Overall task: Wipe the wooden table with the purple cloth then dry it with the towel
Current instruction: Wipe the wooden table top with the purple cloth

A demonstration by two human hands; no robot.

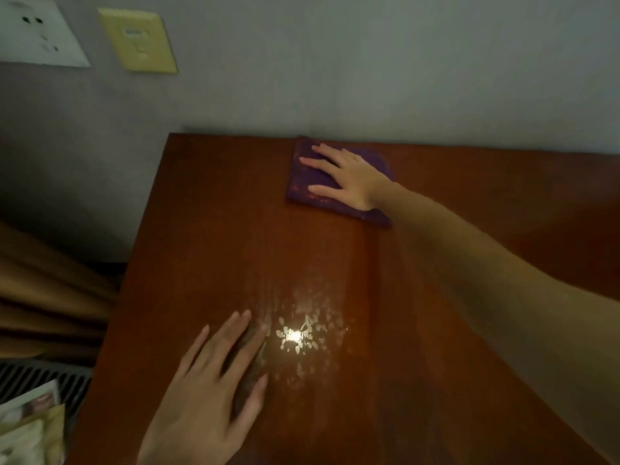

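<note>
The wooden table fills most of the head view, reddish brown, with wet droplets shining under a light near its front middle. A folded purple cloth lies flat at the far edge by the wall. My right hand presses down on the cloth with its fingers spread flat, arm stretched across the table. My left hand rests palm down on the bare wood near the front left, fingers apart, holding nothing. No towel is in view.
A grey wall backs the table, with a white socket and a yellow switch plate at upper left. Brown curtain folds, a grille and some papers sit left of the table's edge.
</note>
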